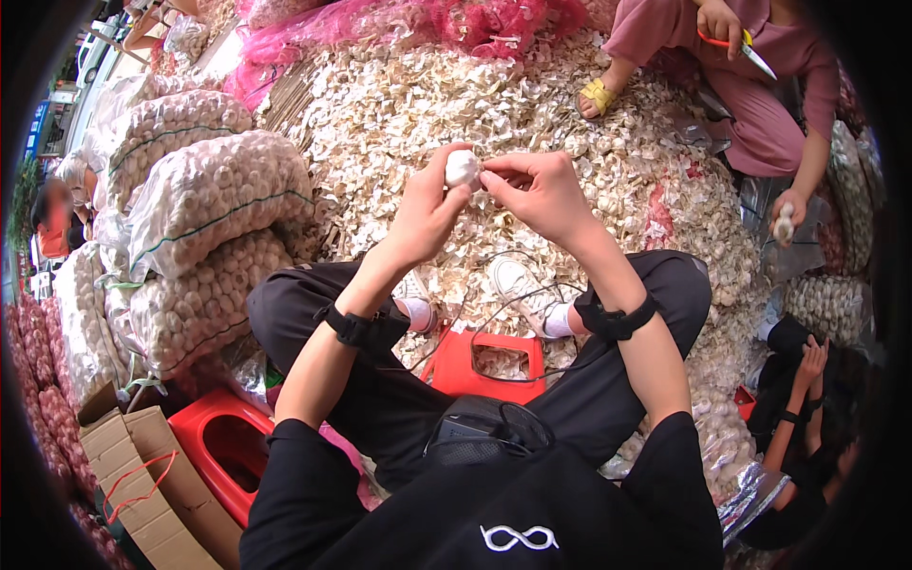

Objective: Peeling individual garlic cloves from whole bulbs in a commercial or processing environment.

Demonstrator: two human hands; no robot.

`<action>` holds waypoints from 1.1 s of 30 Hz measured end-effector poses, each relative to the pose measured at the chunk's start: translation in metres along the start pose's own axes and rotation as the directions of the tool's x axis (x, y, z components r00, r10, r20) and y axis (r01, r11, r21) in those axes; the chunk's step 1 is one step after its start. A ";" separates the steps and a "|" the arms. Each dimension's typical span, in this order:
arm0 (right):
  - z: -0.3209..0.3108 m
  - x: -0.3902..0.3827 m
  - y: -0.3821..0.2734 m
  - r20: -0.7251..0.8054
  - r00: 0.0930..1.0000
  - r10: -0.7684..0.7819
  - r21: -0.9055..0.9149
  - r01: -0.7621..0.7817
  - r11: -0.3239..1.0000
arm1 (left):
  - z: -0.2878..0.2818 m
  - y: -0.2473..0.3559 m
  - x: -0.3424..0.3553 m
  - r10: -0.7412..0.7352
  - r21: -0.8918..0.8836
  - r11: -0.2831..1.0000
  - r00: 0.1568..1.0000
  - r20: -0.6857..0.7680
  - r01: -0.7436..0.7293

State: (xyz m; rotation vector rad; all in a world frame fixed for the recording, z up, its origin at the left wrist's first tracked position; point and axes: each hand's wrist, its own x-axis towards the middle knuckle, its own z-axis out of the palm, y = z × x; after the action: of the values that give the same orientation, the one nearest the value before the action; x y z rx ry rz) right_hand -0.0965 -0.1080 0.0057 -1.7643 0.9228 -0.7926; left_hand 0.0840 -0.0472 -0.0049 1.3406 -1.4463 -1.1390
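Note:
A white garlic bulb (pixel 462 169) is held up over the heap of peeled skins, in front of my knees. My left hand (pixel 427 206) is closed around it, thumb below and fingers behind. From the other side, my right hand (pixel 543 193) pinches at the bulb's right end with thumb and forefinger, seemingly on its skin or stem; what lies between those fingertips is too small to make out. Loose garlic skins (pixel 399 123) cover the ground beneath both hands.
Filled net sacks of garlic (pixel 223 195) are stacked at the left, near a red plastic stool (pixel 214 442) and a cardboard box (pixel 152 484). Another red stool (pixel 489 366) stands between my legs. At the upper right, a person holds orange-handled scissors (pixel 746 49) and a garlic bulb (pixel 784 226).

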 end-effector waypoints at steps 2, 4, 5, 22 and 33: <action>0.002 0.000 0.004 -0.025 1.000 -0.013 0.008 0.013 1.000 | -0.001 0.002 0.001 0.152 0.278 0.950 0.988 -0.014 -0.142; 0.003 0.000 0.009 -0.008 0.997 0.073 0.093 -0.072 0.993 | -0.001 0.009 0.001 0.102 0.328 0.940 0.995 0.000 -0.096; 0.004 -0.001 0.009 -0.009 0.997 0.075 0.092 -0.074 0.993 | -0.001 0.011 0.001 0.137 0.376 0.917 0.991 0.008 -0.130; 0.002 0.000 0.009 -0.013 0.985 0.170 0.151 -0.166 0.974 | 0.021 -0.005 -0.003 -0.041 -0.420 0.907 0.999 -0.013 0.032; 0.000 -0.002 -0.001 -0.109 0.993 0.037 0.015 -0.036 0.999 | 0.007 0.002 -0.001 0.168 0.395 0.907 0.985 -0.027 -0.144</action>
State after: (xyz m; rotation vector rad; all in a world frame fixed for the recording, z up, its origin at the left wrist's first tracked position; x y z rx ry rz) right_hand -0.0974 -0.1059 0.0065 -1.7011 1.0173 -0.8770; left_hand 0.0767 -0.0459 -0.0048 1.4804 -1.7665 -0.7196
